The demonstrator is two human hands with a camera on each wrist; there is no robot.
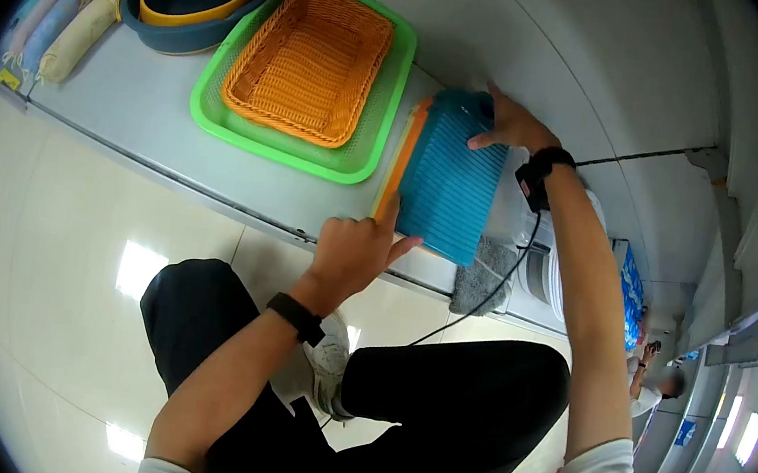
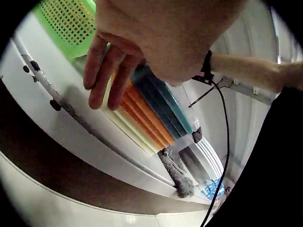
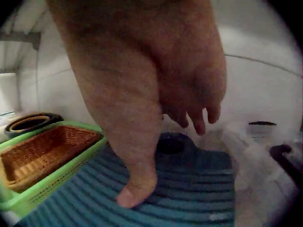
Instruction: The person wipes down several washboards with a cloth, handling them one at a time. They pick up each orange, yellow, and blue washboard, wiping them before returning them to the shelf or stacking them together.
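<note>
A stack of ribbed plastic washboards lies flat on the shelf: a teal washboard [image 1: 454, 175] on top, an orange washboard [image 2: 142, 113] under it and a cream washboard [image 2: 137, 138] at the bottom. My left hand [image 1: 349, 252] is at the stack's near left corner, its index finger along the left side and its thumb by the near edge. In the left wrist view its other fingers hang loosely beside the stack. My right hand [image 1: 518, 126] is at the far end, its thumb resting on the teal ribs and its fingers reaching past the end with the hole.
Left of the stack, an orange woven basket [image 1: 309, 70] sits in a green plastic basket [image 1: 363, 174], beside dark basins [image 1: 173, 37] and rolled fabric items [image 1: 84, 35]. A grey fluffy item [image 1: 478, 290] and white containers [image 1: 542, 278] are to the right. A black cable [image 1: 494, 296] hangs from my right wrist.
</note>
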